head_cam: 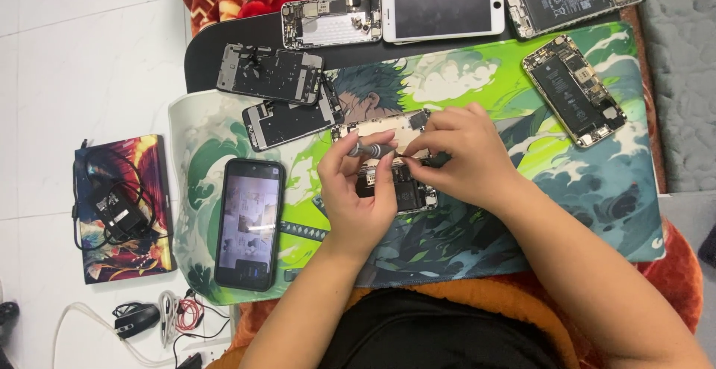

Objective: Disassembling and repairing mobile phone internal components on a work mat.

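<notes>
Head view: left hand (356, 197) pinching screwdriver (371, 149), right hand (462, 156) steadying opened phone (388, 161) beneath.

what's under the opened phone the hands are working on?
The opened phone lies on the green illustrated mat. The left hand, holding a grey screwdriver, and the right hand cover its lower part.
</notes>
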